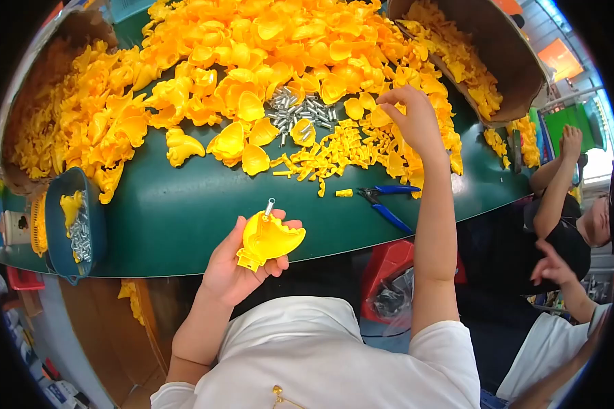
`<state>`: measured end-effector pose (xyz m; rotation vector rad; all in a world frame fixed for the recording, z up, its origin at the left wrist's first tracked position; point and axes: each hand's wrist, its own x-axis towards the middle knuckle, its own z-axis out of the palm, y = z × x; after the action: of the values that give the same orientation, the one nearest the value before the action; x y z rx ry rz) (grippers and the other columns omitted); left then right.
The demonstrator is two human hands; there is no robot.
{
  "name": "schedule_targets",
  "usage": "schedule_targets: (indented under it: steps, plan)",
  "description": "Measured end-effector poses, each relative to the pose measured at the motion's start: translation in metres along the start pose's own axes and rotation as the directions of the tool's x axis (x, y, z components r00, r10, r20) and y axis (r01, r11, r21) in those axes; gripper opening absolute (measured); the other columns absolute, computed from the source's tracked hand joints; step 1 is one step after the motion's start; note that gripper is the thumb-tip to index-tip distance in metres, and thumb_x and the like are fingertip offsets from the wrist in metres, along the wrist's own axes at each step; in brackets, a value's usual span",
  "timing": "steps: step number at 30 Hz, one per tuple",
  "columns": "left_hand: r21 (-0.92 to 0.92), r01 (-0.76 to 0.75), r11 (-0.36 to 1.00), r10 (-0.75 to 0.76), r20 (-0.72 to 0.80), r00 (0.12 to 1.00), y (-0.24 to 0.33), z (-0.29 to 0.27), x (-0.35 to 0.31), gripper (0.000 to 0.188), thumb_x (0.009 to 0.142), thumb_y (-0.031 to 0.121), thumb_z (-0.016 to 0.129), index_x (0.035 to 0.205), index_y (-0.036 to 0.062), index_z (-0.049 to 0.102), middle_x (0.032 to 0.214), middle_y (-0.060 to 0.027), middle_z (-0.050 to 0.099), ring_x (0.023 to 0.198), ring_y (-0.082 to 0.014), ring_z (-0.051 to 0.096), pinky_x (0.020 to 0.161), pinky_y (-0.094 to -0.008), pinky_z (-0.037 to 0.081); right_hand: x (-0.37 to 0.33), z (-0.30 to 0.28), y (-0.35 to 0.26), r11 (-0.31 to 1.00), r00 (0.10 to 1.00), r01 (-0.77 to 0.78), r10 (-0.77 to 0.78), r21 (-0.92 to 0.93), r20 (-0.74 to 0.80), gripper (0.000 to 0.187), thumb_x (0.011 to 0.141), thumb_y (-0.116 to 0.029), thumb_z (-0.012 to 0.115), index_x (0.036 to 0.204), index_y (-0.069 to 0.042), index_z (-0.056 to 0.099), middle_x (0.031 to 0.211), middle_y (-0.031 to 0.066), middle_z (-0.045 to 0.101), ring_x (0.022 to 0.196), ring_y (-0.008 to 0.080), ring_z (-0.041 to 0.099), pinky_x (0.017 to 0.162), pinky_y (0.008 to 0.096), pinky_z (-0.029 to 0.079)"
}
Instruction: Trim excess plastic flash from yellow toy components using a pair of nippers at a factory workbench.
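My left hand holds a yellow plastic shell half, hollow side up. A small metal spring with a loop at its end sticks out of the shell's top. Reaching over the pile at the right, my right hand has its thumb and forefinger apart, just above a yellow shell piece. Left of that hand lie small yellow plastic parts and a heap of metal springs. Blue-handled nippers rest below the right forearm's left side, on the green table.
A large pile of yellow shells covers the back of the green table. Cardboard boxes of shells stand at the left and at the back right. A blue basket holds springs. Other people sit at the right.
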<state>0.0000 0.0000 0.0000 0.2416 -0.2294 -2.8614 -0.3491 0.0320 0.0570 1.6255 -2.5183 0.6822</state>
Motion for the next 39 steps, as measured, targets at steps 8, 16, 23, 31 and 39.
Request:
schedule_targets:
  steps: [8, 16, 23, 31, 39]
  plan:
    - [-0.001, -0.079, 0.997, 0.078, -0.063, 0.995, 0.011, 0.000, 0.003, 0.052, 0.099, 0.044, 0.033, 0.131, 0.0036, 0.041, 0.130, -0.0196, 0.049, 0.084, -0.0279, 0.063, 0.070, -0.0344, 0.054, 0.008, 0.013, -0.020, 0.984, 0.994, 0.059, -0.074, 0.170, 0.085, 0.012, 0.082, -0.011, 0.065, 0.089, -0.001, 0.068, 0.089, 0.0101, 0.065, 0.087, 0.0251, 0.060, 0.081, 0.0339, 0.045]
    - [-0.060, -0.124, 0.991, 0.119, -0.080, 0.990, 0.015, -0.018, 0.004, 0.051, 0.099, 0.045, 0.035, 0.131, 0.0063, 0.041, 0.130, -0.0169, 0.049, 0.082, -0.0247, 0.060, 0.074, -0.0367, 0.051, 0.033, 0.039, -0.045, 0.976, 0.974, 0.214, -0.217, -0.039, -0.069, 0.017, 0.081, -0.011, 0.065, 0.097, -0.007, 0.068, 0.093, 0.0106, 0.061, 0.094, 0.0273, 0.055, 0.082, 0.0369, 0.045]
    - [-0.019, -0.139, 0.990, 0.136, -0.120, 0.983, 0.012, -0.014, 0.003, 0.051, 0.099, 0.045, 0.034, 0.131, 0.0062, 0.041, 0.130, -0.0173, 0.048, 0.080, -0.0247, 0.059, 0.073, -0.0360, 0.048, 0.026, 0.050, -0.077, 0.993, 0.978, 0.118, -0.110, -0.030, 0.179, 0.013, 0.078, -0.017, 0.067, 0.088, -0.008, 0.070, 0.088, 0.0083, 0.061, 0.083, 0.0280, 0.059, 0.073, 0.0385, 0.048]
    - [-0.074, -0.101, 0.992, 0.093, -0.106, 0.990, 0.013, -0.013, 0.012, 0.053, 0.099, 0.045, 0.034, 0.134, 0.0057, 0.039, 0.133, -0.0175, 0.046, 0.082, -0.0267, 0.059, 0.076, -0.0378, 0.049, 0.019, 0.057, -0.077, 0.970, 0.976, 0.171, -0.143, -0.171, 0.166, 0.011, 0.077, -0.015, 0.068, 0.082, -0.006, 0.070, 0.082, 0.0105, 0.062, 0.085, 0.0291, 0.058, 0.073, 0.0401, 0.048]
    - [-0.025, -0.182, 0.983, 0.182, 0.000, 0.983, 0.011, -0.023, 0.003, 0.047, 0.099, 0.037, 0.035, 0.131, 0.0036, 0.040, 0.140, -0.0224, 0.037, 0.095, -0.0336, 0.061, 0.080, -0.0408, 0.054, 0.034, 0.012, -0.005, 0.965, 0.980, -0.160, 0.181, 0.210, -0.084, 0.019, 0.085, -0.017, 0.064, 0.098, -0.003, 0.069, 0.091, 0.0105, 0.068, 0.083, 0.0185, 0.064, 0.074, 0.0307, 0.048]
